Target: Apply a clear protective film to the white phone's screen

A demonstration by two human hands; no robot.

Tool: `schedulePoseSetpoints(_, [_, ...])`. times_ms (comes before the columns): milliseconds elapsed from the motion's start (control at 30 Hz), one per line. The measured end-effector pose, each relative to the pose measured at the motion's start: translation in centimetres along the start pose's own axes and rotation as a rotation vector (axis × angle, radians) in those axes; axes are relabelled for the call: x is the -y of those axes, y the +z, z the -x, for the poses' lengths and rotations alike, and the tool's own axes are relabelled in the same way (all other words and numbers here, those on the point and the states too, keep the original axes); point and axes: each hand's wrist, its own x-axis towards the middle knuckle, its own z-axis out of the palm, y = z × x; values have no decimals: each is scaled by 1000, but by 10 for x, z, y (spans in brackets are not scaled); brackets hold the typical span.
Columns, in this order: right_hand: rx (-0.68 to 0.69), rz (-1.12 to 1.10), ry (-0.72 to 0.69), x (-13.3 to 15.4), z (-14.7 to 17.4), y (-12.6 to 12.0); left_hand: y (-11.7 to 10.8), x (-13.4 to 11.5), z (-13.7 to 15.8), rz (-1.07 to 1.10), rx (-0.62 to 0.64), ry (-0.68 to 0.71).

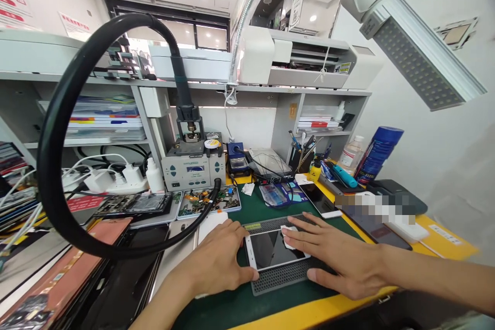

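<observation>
A white-framed smartphone (pixel 270 247) with a dark screen lies on a grey perforated mat (pixel 280 277). My left hand (pixel 216 258) grips the phone's left end, its thumb at the near corner and its fingers at the far corner. On the right part of the screen, my right hand (pixel 328 252) holds a small folded white wipe (pixel 289 237) down under its fingertips. The fingers of that hand are stretched out, and its thumb rests apart near the mat's front edge. Part of the phone's right end is hidden beneath this hand.
A thick black hose (pixel 48 144) loops over the left side from a hot-air station (pixel 193 170). Behind my hands sits a tray of small parts (pixel 209 201). Another white phone (pixel 319 198) lies at the back right. Stacked dark panels (pixel 124 268) cover the left.
</observation>
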Motion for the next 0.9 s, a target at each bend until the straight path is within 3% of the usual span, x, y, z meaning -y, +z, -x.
schedulePoseSetpoints(400, [17, -17, -147, 42, -71, 4, 3, 6, -2, 69, -34, 21])
schedulePoseSetpoints(567, [-2, -24, -156, 42, -75, 7, 4, 8, -1, 161, -43, 43])
schedulePoseSetpoints(900, [-84, 0, -107, 44, -72, 13, 3, 3, 1, 122, -24, 18])
